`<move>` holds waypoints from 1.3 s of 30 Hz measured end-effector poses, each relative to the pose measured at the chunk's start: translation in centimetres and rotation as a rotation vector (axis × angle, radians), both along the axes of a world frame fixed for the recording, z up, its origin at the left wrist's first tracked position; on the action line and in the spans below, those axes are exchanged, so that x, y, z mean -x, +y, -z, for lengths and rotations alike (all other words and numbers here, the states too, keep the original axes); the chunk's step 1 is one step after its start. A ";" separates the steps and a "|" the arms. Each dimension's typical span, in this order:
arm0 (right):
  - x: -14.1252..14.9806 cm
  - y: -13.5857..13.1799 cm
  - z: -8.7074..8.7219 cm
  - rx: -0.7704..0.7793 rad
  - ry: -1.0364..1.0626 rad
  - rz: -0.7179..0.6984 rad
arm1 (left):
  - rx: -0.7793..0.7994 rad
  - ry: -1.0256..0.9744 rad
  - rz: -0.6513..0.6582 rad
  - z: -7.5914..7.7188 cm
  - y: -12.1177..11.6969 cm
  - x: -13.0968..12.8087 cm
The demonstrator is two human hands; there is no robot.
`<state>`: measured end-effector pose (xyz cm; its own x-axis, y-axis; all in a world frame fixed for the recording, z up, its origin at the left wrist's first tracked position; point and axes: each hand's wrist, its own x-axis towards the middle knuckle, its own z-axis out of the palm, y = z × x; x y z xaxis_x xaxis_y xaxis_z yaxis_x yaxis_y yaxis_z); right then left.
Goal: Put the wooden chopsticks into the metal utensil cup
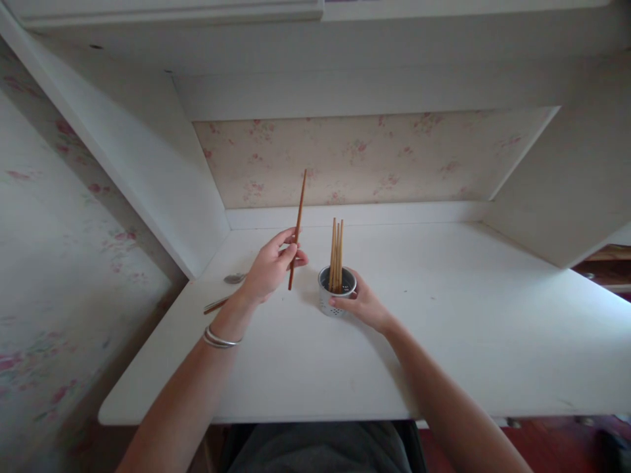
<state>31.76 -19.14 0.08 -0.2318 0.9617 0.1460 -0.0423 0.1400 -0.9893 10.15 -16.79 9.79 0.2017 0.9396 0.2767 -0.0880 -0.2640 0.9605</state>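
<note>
My left hand point(270, 266) pinches a single brown wooden chopstick point(298, 223), held nearly upright above the white desk point(444, 315), just left of the holder. A small round metal holder point(335, 292) with perforated sides stands on the desk with several chopsticks point(336, 253) upright in it. My right hand point(363, 302) is wrapped around the holder's right side, thumb at its front. Silver bangles point(219, 338) circle my left wrist.
A metal spoon point(235, 278) and another wooden stick point(215, 305) lie on the desk left of my left hand. White side panels close in the desk on both sides, floral wallpaper lines the back, and a shelf hangs overhead.
</note>
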 end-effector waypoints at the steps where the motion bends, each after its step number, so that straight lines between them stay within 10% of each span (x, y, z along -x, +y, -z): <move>1: 0.0 -0.1 0.0 -0.004 -0.010 0.002 | 0.004 -0.079 0.031 -0.3 0.0 -0.9; 9: 0.0 -0.2 -0.2 -0.086 -0.036 -0.036 | 0.034 -0.281 -0.001 0.2 1.2 -5.0; 19: 0.0 -0.1 0.0 -0.097 -0.033 -0.032 | -0.106 0.261 -0.249 5.6 1.9 -5.4; 33: 0.0 -0.1 -0.1 -0.065 -0.038 -0.034 | 0.002 0.243 -0.175 6.9 1.1 -5.3; 39: 0.1 -0.3 -0.4 -0.059 -0.033 -0.065 | 0.081 0.005 0.128 7.3 -0.5 -5.2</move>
<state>31.70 -19.41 0.45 -0.2989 0.9344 0.1936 -0.0209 0.1964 -0.9803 15.32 -17.29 2.53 0.3220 0.9255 0.1993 -0.1108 -0.1722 0.9788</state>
